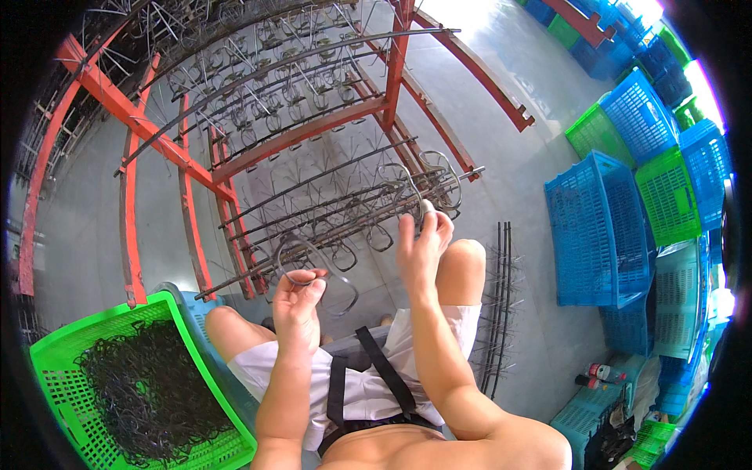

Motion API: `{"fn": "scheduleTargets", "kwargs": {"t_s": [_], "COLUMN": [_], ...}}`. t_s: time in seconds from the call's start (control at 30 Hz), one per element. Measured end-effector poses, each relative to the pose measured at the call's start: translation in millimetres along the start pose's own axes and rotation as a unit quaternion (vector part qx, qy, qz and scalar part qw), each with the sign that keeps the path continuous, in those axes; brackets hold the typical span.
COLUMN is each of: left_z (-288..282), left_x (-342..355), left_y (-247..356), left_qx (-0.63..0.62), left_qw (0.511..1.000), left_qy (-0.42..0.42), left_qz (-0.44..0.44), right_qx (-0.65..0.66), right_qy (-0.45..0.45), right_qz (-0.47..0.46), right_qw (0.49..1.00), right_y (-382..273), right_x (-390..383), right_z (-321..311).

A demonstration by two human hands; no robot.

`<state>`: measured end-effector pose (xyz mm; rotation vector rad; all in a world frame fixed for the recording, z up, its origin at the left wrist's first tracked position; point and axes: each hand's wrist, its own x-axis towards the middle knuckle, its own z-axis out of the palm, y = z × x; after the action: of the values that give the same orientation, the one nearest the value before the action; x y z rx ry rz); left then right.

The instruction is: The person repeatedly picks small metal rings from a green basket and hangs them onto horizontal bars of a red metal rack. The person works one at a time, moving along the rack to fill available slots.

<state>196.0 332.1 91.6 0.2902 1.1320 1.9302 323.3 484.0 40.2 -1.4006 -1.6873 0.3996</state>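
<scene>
My left hand [299,309] pinches a bent grey metal loop [345,280] between thumb and fingers, held out over my lap. Farther forward and to the right, my right hand [423,244] has its fingers closed on a similar metal hook [410,180] at a dark horizontal bar [472,175]; whether that hook rests on the bar I cannot tell. Several bent loops [380,237] hang along that bar, which crosses the lower part of a red steel rack [298,133].
A green crate [55,376] full of dark bent pieces stands at lower left. Bars with hanging loops fill the rack's upper part. Spiky rods [501,298] lie on the floor right of my knee. Blue crates [580,219] and green crates [666,196] are stacked along the right.
</scene>
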Motion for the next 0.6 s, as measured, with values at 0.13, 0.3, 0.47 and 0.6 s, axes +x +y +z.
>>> {"fn": "scheduleTargets", "kwargs": {"t_s": [0.13,0.3,0.47,0.6], "left_z": [14.4,-46.8,-232.5,-354.8], "left_x": [9.0,6.4,-22.0,-49.0], "left_y": [-12.0,9.2,88.7,98.0], "left_qx": [0.014,0.142,0.411,0.664], "left_qw": [1.000,0.986,0.800,0.497], "left_qy": [-0.010,0.037,0.379,0.545], "left_qz": [0.024,0.085,0.216,-0.119], "right_qx": [0.387,0.445,0.493,0.531], "right_qy": [-0.307,-0.156,-0.046,-0.049], "right_qz": [-0.010,0.243,0.315,0.352], "right_qw": [0.869,0.848,0.810,0.769], "right_y": [-47.1,-44.7,-28.0,-23.3], "right_x": [-46.7,-33.8,-9.5,-4.6], "right_z": [-24.4,19.6,67.3,73.5]}}
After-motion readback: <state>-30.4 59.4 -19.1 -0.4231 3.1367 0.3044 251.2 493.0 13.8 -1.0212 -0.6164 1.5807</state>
